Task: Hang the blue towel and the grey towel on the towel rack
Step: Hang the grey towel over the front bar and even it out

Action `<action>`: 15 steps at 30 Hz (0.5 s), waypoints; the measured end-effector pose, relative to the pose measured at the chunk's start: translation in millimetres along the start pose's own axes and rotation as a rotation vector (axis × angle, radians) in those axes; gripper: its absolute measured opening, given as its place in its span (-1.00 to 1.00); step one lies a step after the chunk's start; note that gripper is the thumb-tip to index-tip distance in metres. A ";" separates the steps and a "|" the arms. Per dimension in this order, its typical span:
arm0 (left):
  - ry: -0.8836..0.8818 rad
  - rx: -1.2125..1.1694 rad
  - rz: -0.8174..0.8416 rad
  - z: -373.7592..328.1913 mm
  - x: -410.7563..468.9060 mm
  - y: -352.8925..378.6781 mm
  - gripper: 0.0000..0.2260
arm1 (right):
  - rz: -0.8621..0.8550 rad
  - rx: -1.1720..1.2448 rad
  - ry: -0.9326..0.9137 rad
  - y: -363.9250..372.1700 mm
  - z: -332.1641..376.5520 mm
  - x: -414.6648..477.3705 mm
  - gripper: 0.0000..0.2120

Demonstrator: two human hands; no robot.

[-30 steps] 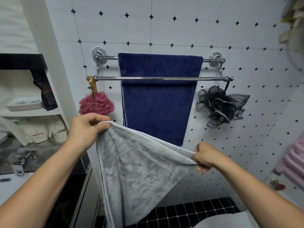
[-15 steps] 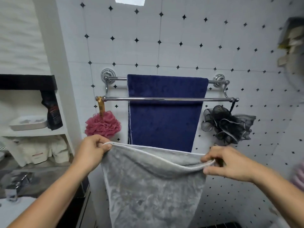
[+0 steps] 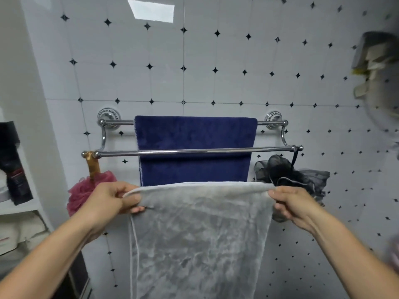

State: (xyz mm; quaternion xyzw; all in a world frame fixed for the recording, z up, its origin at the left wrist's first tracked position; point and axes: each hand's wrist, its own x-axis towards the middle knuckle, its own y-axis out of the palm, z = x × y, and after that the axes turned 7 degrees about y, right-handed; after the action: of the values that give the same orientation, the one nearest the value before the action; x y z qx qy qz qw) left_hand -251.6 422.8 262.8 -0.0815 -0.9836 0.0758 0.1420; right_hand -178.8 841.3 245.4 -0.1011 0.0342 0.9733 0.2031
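Note:
A chrome double-bar towel rack (image 3: 121,153) is fixed to the tiled wall. The blue towel (image 3: 194,147) hangs over its back bar, behind the bare front bar. I hold the grey towel (image 3: 198,238) stretched flat by its top edge, just below the front bar and in front of the blue towel's lower part. My left hand (image 3: 112,201) pinches the top left corner and my right hand (image 3: 293,203) pinches the top right corner. The towel's lower part runs out of the frame.
A pink bath sponge (image 3: 82,190) hangs from the front bar's left end, a black mesh sponge (image 3: 287,171) from its right end. White shelves (image 3: 19,208) with a dark bottle (image 3: 15,169) stand at the left. Blurred items hang at the upper right.
Both hands raised the grey towel toward the front bar and pulled its top edge taut and level. The right hand moved up and outward. The view tilted upward.

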 end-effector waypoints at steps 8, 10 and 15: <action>-0.227 -0.394 -0.313 4.9 59.2 30.7 -0.90 | 0.113 0.329 0.063 33.8 35.7 94.4 -0.96; -0.216 -0.576 -0.398 2.9 76.4 36.9 -0.92 | 0.119 0.404 0.016 41.4 47.3 112.5 -0.97; -0.012 -0.799 -0.475 -4.4 104.6 50.2 -0.78 | 0.205 0.640 -0.117 51.6 63.2 134.5 -0.79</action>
State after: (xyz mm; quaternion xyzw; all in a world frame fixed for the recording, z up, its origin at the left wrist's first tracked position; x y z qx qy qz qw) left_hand -342.3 491.3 286.3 0.0979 -0.9280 -0.3432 0.1073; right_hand -331.8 853.1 280.2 0.0277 0.3361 0.9328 0.1272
